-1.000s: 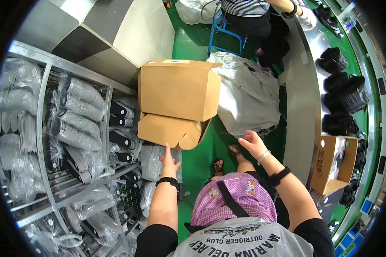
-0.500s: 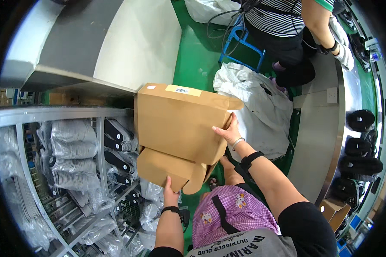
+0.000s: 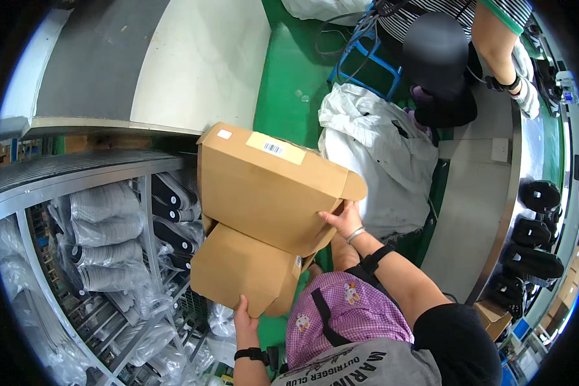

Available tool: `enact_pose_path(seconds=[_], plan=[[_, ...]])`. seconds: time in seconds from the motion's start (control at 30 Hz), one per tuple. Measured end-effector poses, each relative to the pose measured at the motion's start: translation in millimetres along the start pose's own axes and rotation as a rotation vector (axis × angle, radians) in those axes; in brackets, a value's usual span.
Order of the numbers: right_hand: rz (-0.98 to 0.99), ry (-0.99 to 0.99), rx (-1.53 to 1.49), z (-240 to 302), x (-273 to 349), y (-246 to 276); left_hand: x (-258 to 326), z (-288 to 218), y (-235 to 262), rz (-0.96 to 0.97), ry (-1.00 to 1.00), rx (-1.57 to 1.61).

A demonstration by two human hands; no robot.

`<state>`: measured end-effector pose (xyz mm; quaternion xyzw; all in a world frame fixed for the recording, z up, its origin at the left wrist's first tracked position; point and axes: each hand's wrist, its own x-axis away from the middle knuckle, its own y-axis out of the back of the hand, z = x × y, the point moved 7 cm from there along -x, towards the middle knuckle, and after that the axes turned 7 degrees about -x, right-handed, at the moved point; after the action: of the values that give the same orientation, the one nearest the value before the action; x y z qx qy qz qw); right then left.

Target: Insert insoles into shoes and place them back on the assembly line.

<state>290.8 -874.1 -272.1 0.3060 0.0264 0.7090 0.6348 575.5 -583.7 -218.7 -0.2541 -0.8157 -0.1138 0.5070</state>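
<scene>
A brown cardboard box hangs in front of me, with a pale label strip and a small white sticker near its far edge. My right hand grips its right end, thumb on top and fingers partly hidden beneath. Spreading toward me from the box is a wide cardboard flap with angled corners. My left hand pinches that flap's near edge between thumb and fingers. The inside of the box is out of sight.
To the left, a metal rack holds bagged stacks of insoles. A white sack lies on the green floor, near a blue stool. A co-worker is at the far right, beside a bench with black shoes.
My left hand has drawn the near flap toward me and slightly left, so more of it shows. The right hand has lowered its end of the box slightly. The co-worker has leaned in.
</scene>
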Motion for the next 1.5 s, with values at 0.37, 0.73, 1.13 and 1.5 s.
enact_pose_path(seconds=[0.37, 0.73, 1.13, 1.5], plan=[[0.712, -0.24, -0.422, -4, -59, -16, -8, 3, -32, -0.012, 0.037, -0.05], [0.547, 0.054, -0.294, 80, -1, 31, 5, -9, -24, -0.09, 0.021, -0.017], [0.595, -0.01, 0.152, 112, -68, 81, 4, -8, -11, -0.067, -0.055, -0.053], [0.472, 0.078, 0.795, 114, -135, -79, -53, 29, -38, -0.136, 0.023, -0.19]])
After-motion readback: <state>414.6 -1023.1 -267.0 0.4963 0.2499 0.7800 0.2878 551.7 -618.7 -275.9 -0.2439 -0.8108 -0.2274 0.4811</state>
